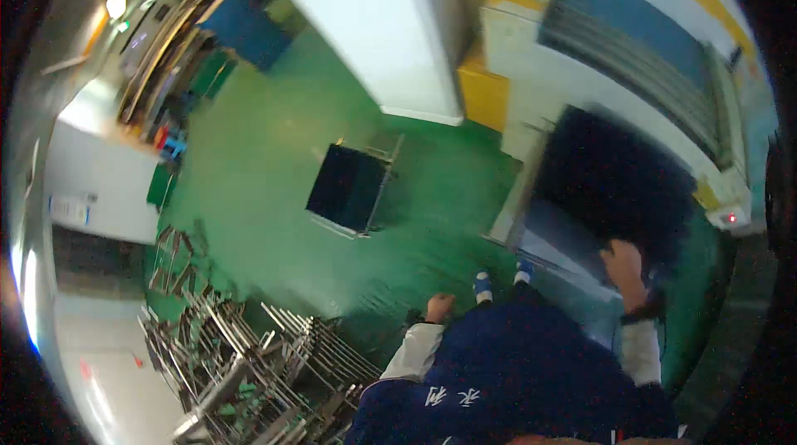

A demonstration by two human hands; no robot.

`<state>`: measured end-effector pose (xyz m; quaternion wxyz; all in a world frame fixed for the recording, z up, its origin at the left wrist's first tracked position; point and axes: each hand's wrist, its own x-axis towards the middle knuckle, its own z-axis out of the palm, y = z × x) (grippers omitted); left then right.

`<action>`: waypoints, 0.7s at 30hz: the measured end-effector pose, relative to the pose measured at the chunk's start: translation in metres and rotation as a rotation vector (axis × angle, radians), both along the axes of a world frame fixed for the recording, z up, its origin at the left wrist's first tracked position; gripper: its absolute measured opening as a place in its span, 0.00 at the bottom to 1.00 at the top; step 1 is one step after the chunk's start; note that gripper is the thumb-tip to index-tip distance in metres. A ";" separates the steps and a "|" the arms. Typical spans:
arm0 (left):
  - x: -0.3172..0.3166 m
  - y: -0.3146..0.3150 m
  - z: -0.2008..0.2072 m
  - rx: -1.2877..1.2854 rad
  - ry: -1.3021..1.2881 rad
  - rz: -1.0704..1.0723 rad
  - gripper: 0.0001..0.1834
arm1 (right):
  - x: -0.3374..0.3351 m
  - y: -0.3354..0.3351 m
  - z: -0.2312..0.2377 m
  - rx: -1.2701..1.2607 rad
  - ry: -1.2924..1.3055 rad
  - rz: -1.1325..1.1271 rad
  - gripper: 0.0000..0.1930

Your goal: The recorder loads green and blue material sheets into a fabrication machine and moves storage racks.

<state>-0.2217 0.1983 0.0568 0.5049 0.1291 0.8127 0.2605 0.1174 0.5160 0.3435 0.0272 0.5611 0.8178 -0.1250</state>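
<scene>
My left hand (441, 306) hangs over the green floor in front of my body. Its fingers are curled in, and nothing shows in them. On the right, my right hand (624, 266) is above the near part of a wide dark stack or panel (610, 175), with its fingers partly apart. A grey-blue surface (560, 237) lies just left of that hand. Whether the hand touches either one is unclear, since this area is blurred. The dark piece rests on a low cart or frame with a pale edge (508, 208).
A small wheeled cart with a black top (347, 188) stands mid-floor. Metal frames and rods (249, 354) are piled at the lower left. A white pillar (374, 38) rises ahead. A white and yellow machine with rollers (631, 46) lines the far right, beside a yellow box (483, 95).
</scene>
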 end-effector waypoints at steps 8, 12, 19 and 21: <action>-0.006 -0.003 -0.027 0.065 0.170 -0.087 0.24 | -0.003 -0.015 0.010 0.119 0.120 0.071 0.15; -0.006 0.012 0.000 0.020 0.075 0.010 0.25 | 0.003 -0.014 -0.006 0.195 0.124 0.080 0.12; -0.014 0.012 0.028 0.020 0.046 0.072 0.23 | 0.007 -0.018 0.007 0.264 0.120 0.211 0.11; -0.015 0.001 0.018 0.036 0.098 0.074 0.21 | 0.015 -0.014 0.000 0.306 0.140 0.246 0.11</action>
